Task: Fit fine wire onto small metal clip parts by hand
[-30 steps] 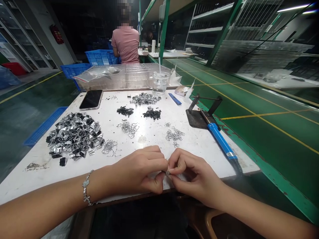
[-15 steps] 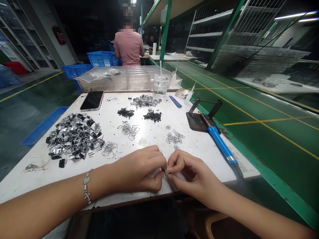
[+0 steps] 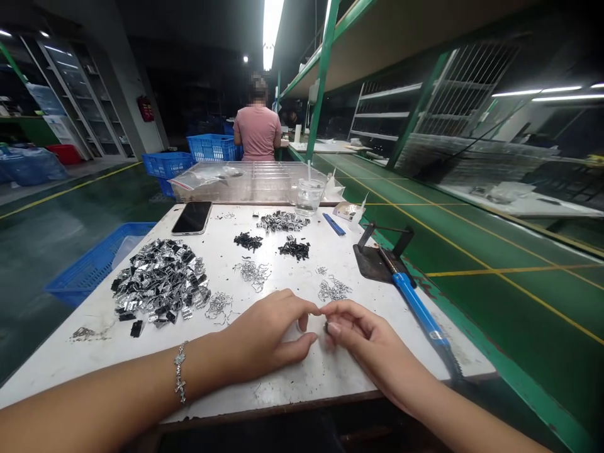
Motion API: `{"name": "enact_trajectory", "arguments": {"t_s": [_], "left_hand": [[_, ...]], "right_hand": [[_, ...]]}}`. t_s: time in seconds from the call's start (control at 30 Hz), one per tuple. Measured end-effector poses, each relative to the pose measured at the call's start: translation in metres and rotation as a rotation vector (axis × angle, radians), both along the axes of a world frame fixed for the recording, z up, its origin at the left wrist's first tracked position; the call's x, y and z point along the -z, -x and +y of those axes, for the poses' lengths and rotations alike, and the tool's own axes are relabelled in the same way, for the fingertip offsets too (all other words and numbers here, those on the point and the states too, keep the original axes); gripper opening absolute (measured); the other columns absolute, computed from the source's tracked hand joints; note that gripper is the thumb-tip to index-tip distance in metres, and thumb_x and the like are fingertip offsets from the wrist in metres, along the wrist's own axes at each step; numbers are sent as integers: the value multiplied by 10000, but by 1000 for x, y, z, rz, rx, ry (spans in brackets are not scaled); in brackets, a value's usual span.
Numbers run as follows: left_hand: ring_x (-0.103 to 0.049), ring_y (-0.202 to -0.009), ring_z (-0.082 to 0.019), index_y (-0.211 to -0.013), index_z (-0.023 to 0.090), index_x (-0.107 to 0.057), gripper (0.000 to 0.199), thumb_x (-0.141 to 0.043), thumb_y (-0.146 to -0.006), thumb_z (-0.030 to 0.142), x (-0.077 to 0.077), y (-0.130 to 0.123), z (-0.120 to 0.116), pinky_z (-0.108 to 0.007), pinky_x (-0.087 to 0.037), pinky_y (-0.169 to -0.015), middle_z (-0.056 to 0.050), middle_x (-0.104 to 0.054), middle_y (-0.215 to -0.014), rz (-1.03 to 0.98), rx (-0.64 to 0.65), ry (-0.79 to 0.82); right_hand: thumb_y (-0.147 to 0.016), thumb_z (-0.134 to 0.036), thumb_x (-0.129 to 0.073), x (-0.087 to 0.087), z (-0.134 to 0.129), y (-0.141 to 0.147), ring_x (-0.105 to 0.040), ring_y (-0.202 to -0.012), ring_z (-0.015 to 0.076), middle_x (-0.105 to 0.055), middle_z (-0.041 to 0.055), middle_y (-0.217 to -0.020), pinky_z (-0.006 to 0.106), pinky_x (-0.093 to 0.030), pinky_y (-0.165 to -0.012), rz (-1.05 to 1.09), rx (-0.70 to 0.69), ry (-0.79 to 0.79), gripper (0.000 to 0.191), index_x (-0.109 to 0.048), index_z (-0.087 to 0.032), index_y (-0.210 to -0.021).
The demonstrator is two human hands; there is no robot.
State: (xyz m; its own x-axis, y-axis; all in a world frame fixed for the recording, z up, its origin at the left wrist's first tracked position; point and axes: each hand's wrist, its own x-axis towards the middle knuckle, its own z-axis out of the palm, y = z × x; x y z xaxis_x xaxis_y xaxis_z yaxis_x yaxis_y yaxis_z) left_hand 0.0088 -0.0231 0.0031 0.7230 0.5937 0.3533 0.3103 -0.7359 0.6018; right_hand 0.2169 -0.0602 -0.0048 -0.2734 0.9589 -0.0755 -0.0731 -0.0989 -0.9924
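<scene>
My left hand hovers over the front of the white table, thumb and forefinger apart with nothing between them. Its forefinger tip meets the fingertips of my right hand. Between thumb and fingers my right hand pinches a small dark part, mostly hidden. Just beyond the hands lie thin bent metal wires in small heaps: one heap by my left wrist, another farther back, and a third beyond my right hand. A large pile of silver-and-black metal pieces spreads to the left.
Two heaps of black bits and a pile of silver parts lie farther back. A blue-handled soldering iron leans on its stand at right. A phone, a cup and a blue strip sit behind.
My left thumb and forefinger have parted and let go of the small part, which stays in my right hand. The view has tilted up.
</scene>
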Motion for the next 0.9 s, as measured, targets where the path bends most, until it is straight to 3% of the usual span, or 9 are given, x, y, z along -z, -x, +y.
{"name": "enact_trajectory", "arguments": {"t_s": [0.2,0.4,0.53,0.6,0.7,0.8,0.87,0.9], "left_hand": [[-550,-904,-174,-1128,188,-550,272,-547,-856,189,-1,1,2,-326,-455,-821,-30,-618,-917,-32,-25,97],[-547,-959,-183,-1103,167,-568,250,-504,-863,147,-1,1,1,-343,-466,-865,-69,-619,-1010,-102,25,-37],[-548,-1022,-190,-1135,148,-556,293,-461,-863,100,-10,2,-2,-350,-476,-912,-113,-614,-1072,-244,144,-165],[-556,-1022,-195,-1142,145,-551,301,-461,-858,97,-15,1,-7,-355,-489,-907,-125,-617,-1069,-285,143,-208],[-562,-1022,-197,-1157,157,-539,307,-472,-860,113,-18,-2,-10,-364,-493,-910,-121,-619,-1074,-273,82,-240],[-562,-1033,-200,-1140,160,-547,281,-486,-866,146,-19,4,6,-374,-483,-923,-114,-622,-1082,-212,-8,-299],[-553,-1060,-205,-1113,156,-564,255,-483,-873,180,-21,16,30,-388,-459,-955,-105,-627,-1088,-100,-171,-301],[-538,-1090,-201,-1119,172,-564,258,-473,-879,198,-23,26,46,-388,-437,-984,-86,-616,-1123,-3,-335,-243]], "right_hand": [[-772,-307,-761,-2,0,4,-589,-777,131,-613,-17,-819,259,-446,-773,129,60,34,184,-646,-201,-868],[-771,-299,-767,-1,0,5,-613,-830,149,-637,-9,-833,270,-454,-808,134,22,39,229,-604,-205,-901],[-796,-374,-731,-1,1,4,-607,-818,162,-652,-3,-782,280,-456,-797,91,13,25,247,-606,-209,-930],[-777,-395,-742,0,1,4,-611,-806,171,-654,0,-773,288,-470,-785,86,24,27,261,-613,-210,-909],[-743,-376,-776,5,3,3,-625,-809,182,-660,5,-767,301,-491,-790,84,33,34,263,-627,-216,-891],[-727,-370,-791,9,5,1,-647,-849,197,-670,27,-865,317,-515,-830,84,64,48,278,-666,-225,-927],[-709,-402,-796,9,6,1,-659,-877,218,-641,63,-1067,335,-533,-853,68,104,49,309,-702,-214,-936],[-693,-418,-802,8,6,1,-662,-890,232,-610,79,-1150,343,-541,-860,57,120,45,323,-717,-202,-918]]}}
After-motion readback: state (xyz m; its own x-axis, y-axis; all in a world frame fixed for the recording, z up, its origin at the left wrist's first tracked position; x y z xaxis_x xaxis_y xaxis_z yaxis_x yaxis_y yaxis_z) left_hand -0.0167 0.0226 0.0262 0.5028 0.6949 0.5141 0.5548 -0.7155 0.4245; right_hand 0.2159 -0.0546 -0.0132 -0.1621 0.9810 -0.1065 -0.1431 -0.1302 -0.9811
